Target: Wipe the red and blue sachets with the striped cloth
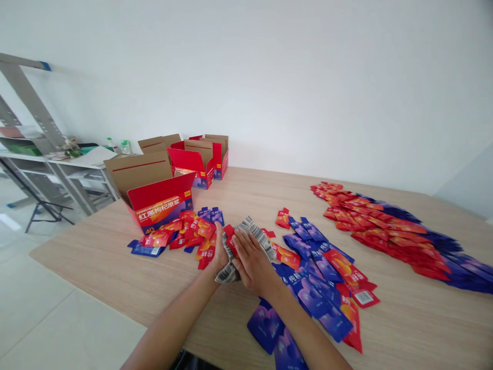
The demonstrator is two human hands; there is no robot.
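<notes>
Over the front middle of the table, a grey-and-white striped cloth (253, 228) is folded around a small red pouch (229, 234) between my two hands. My left hand (220, 251) supports the pouch and cloth from the left, its fingers mostly hidden behind them. My right hand (252, 259) presses on the pouch and cloth from the right, fingers close together. Left of my hands lies a loose pile of red pouches (196, 228), with a few blue ones. To the right, blue pouches (314, 288) and red pouches (348, 270) are scattered, partly under my right forearm.
An open red carton (162, 205) stands at the left, with more open cartons (192, 162) behind it. Overlapping rows of red pouches (389, 228) and blue pouches (468, 270) stretch along the right. Beyond the table's left edge are a desk (82, 167) and a folding stool (48, 208).
</notes>
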